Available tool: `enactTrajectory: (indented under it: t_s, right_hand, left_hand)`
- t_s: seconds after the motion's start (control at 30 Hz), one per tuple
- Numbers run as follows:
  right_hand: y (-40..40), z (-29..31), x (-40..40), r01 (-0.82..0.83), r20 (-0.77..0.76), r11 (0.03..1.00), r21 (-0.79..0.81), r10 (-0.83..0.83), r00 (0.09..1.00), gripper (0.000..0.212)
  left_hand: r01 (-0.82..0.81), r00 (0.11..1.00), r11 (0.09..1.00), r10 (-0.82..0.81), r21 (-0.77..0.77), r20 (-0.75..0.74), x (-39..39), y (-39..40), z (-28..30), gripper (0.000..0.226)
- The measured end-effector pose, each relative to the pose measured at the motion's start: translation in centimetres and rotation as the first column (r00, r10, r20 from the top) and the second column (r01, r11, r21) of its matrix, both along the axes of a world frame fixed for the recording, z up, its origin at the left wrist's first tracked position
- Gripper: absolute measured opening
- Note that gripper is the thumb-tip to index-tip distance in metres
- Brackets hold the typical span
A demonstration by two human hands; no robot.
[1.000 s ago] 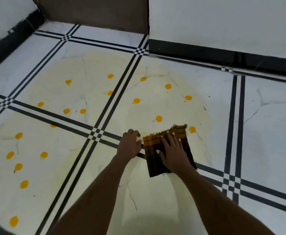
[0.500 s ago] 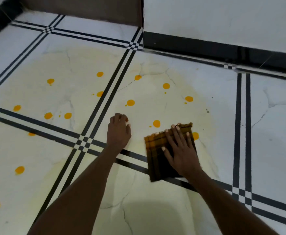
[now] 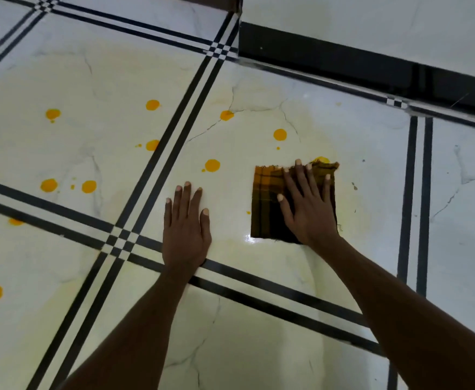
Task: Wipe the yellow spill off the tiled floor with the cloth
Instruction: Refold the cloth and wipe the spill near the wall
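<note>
A folded brown and yellow checked cloth point(image 3: 267, 204) lies flat on the white tiled floor point(image 3: 259, 333). My right hand point(image 3: 306, 206) presses on it with straight, spread fingers. The cloth's far edge covers part of a yellow drop point(image 3: 322, 159). My left hand point(image 3: 187, 229) lies flat on the bare tile to the left of the cloth, fingers straight, holding nothing. Several round yellow drops, such as one drop point(image 3: 212, 165) and another drop point(image 3: 280, 134), dot a pale yellow film spread over the tiles ahead and to the left.
Black double lines point(image 3: 171, 153) cross the floor between tiles. A black skirting board point(image 3: 343, 63) under a white wall runs along the far right. A brown panel corner point(image 3: 230, 1) shows at the top. Tiles at the right point(image 3: 461, 220) carry no yellow.
My right hand has pushed the cloth forward over the drops that lay at its far edge. My left hand has uncurled and now lies flat on the tile, farther from the cloth.
</note>
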State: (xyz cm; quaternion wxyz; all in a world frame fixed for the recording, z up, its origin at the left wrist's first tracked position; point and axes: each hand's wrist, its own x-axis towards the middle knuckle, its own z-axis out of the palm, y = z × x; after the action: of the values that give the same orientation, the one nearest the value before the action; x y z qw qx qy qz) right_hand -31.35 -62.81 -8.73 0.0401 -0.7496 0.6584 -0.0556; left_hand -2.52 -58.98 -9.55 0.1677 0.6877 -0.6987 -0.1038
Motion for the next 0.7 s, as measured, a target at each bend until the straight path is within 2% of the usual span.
enactTrajectory:
  t_s: [0.13, 0.2, 0.27, 0.37, 0.47, 0.57, 0.7]
  right_hand:
    - [2.6, 0.6, -1.4, -0.316, -0.064, 0.948, 0.046, 0.319, 0.946, 0.064]
    - [1.9, 0.9, -3.1, -0.403, -0.093, 0.914, 0.046, 0.405, 0.909, 0.066]
    - [-0.5, 0.8, -5.0, -0.337, -0.133, 0.941, 0.039, 0.339, 0.931, 0.068]
    - [-6.3, 1.0, -5.6, -0.067, -0.153, 0.995, 0.072, 0.078, 0.985, 0.074]
    - [-10.0, 1.0, -1.9, 0.016, -0.085, 0.994, 0.108, -0.007, 0.996, 0.082]
    - [-9.8, 0.6, 3.2, -0.018, -0.031, 0.999, 0.049, 0.02, 0.999, 0.087]
    - [-2.8, 1.0, 4.6, -0.266, -0.017, 0.963, 0.039, 0.266, 0.964, 0.083]
  left_hand:
    - [-0.015, 1.0, 1.0, 0.015, 0.028, 0.011, -0.1, -0.1, 0.1, 0.057]
    - [-0.02, 0.999, 0.999, 0.02, 0.025, 0.025, -0.1, -0.1, -0.1, 0.059]
    - [-0.028, 0.999, 0.999, 0.028, 0.017, 0.033, -0.1, -0.2, -0.3, 0.059]
    - [-0.024, 0.999, 1.0, 0.024, 0.009, 0.036, -0.1, -0.2, -0.5, 0.059]
    - [-0.021, 0.999, 1.0, 0.021, 0.002, 0.031, 0.0, -0.2, -0.6, 0.059]
    - [-0.022, 0.999, 1.0, 0.021, 0.004, 0.026, 0.0, -0.2, -0.7, 0.06]
    - [-0.04, 0.999, 0.999, 0.039, 0.015, 0.022, -0.1, -0.2, -0.4, 0.062]
